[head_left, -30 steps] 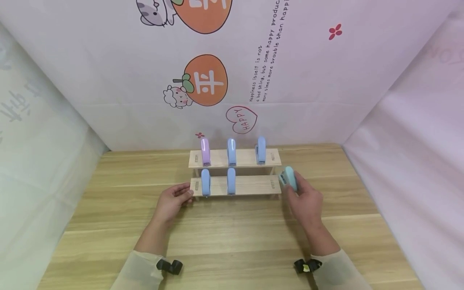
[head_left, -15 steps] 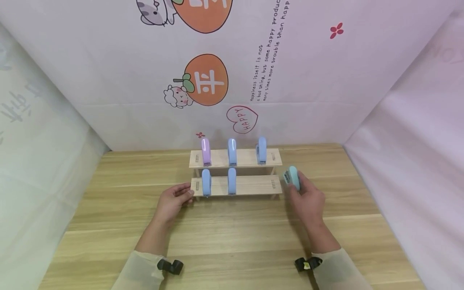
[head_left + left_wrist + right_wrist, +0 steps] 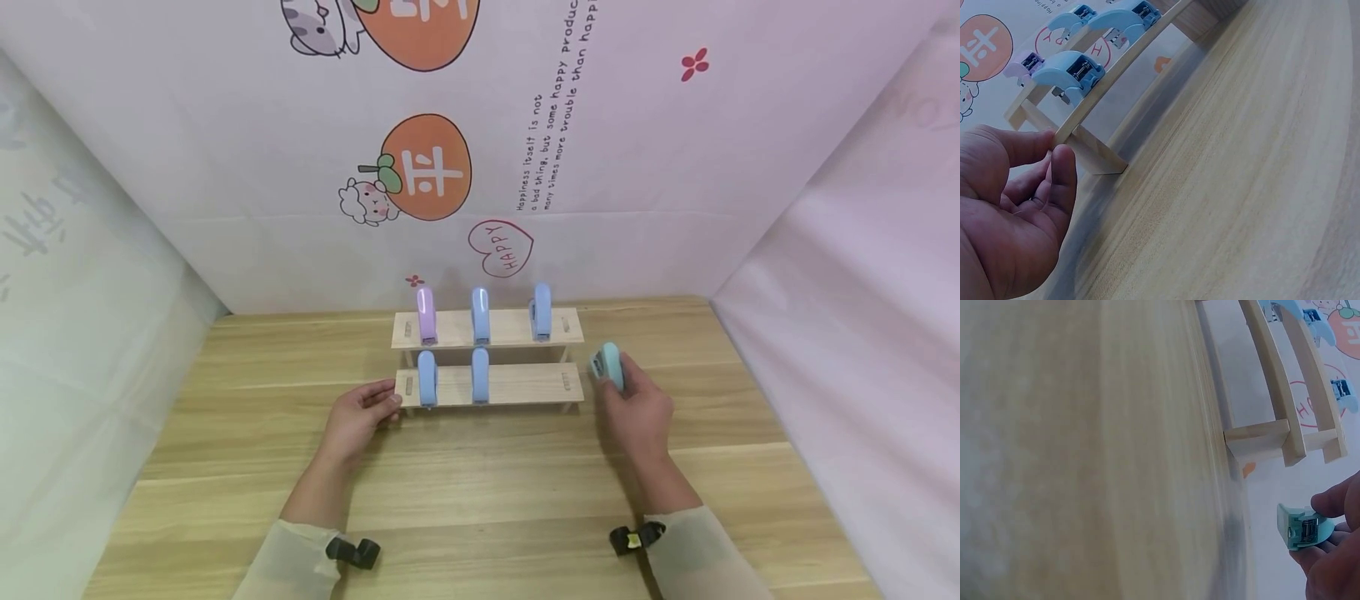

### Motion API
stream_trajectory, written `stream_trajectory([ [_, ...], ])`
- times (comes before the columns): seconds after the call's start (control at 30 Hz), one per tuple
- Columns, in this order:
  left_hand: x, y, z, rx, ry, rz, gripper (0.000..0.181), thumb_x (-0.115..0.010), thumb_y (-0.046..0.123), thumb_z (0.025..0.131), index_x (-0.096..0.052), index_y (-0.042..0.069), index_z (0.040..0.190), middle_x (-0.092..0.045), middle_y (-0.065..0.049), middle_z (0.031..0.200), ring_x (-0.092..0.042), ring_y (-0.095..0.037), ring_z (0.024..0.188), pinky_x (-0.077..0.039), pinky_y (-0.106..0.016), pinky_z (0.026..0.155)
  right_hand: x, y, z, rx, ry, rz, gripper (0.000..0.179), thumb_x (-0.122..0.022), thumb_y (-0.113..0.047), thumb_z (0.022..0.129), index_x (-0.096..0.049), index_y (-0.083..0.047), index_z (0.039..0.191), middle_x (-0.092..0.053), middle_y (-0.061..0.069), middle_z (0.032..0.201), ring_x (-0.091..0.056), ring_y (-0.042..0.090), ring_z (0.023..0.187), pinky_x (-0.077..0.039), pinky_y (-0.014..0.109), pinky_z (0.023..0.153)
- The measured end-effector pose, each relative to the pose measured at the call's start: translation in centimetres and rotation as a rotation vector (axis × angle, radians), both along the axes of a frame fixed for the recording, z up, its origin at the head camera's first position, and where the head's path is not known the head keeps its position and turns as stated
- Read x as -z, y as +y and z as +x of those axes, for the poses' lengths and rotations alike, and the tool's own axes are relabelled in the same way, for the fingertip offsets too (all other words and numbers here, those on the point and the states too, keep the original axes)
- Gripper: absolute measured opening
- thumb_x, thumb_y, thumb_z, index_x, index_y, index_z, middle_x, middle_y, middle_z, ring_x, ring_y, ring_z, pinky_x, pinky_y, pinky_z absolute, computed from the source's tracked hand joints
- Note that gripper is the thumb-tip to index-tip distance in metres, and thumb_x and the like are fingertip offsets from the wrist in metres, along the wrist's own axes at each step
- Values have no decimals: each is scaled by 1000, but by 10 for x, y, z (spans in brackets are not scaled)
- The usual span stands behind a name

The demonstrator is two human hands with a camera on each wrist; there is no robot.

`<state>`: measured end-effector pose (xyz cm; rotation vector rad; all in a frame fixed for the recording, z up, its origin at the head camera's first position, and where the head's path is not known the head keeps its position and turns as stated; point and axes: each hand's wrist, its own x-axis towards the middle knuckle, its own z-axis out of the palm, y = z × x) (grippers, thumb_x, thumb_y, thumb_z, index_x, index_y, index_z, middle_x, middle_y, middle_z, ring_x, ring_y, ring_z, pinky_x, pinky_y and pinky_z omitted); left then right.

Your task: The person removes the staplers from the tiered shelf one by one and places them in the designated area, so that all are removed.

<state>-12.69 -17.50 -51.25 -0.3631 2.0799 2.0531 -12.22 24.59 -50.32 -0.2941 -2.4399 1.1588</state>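
A two-tier wooden display rack (image 3: 525, 384) stands against the back of the table. My left hand (image 3: 357, 421) pinches the left end of its front board between thumb and fingers, as the left wrist view also shows. In my right hand (image 3: 637, 410) is a mint-green small stapler (image 3: 607, 365), held off the rack's right end; in the right wrist view the stapler (image 3: 1305, 527) shows its dark inner mechanism. Two blue staplers (image 3: 480, 375) stand upright on the front board. On the back board are a purple stapler (image 3: 426, 315) and two blue ones (image 3: 542, 312).
The wood-grain table (image 3: 480, 500) extends in front of the rack and to both sides. A white printed cloth (image 3: 630, 167) rises right behind the rack, and more white cloth (image 3: 862, 317) hangs at the sides. Both wrists wear black camera straps.
My right hand has drawn the mint-green stapler slightly right, away from the rack's end, and turned it a little. My left hand keeps its place on the rack.
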Motion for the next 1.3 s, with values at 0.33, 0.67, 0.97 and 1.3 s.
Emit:
stream_trajectory([
  [0.33, 0, 0, 0, -1, 3, -8, 44, -74, 7, 96, -62, -4, 136, -67, -19, 124, -69, -18, 96, -63, -28, 84, 5, 7, -7, 10, -61, -72, 49, -69, -12, 97, -59, -1, 143, -60, 21, 140, -60, 35, 129, -53, 47, 105],
  [0.67, 0, 0, 0, 4, 10, -10, 43, -75, 7, 96, -62, -4, 136, -67, -19, 124, -69, -19, 96, -63, -28, 84, 9, 13, -16, 12, -159, -128, 53, -67, -17, 99, -55, -2, 148, -57, 20, 145, -56, 33, 135, -49, 46, 111],
  [0.97, 0, 0, 2, -2, 1, -1, 43, -74, 6, 96, -62, -4, 136, -67, -19, 125, -69, -22, 99, -63, -29, 85, 10, 18, -18, 14, -200, -174, 55, -68, -14, 97, -53, -3, 149, -57, 21, 145, -56, 35, 134, -48, 46, 112],
  [1.3, 0, 0, 1, -2, 6, 5, 44, -74, 5, 96, -61, -5, 137, -67, -19, 125, -69, -21, 98, -63, -29, 85, 7, 20, -21, 26, -254, -252, 58, -70, -12, 97, -51, -5, 151, -56, 18, 148, -55, 31, 137, -46, 44, 115],
])
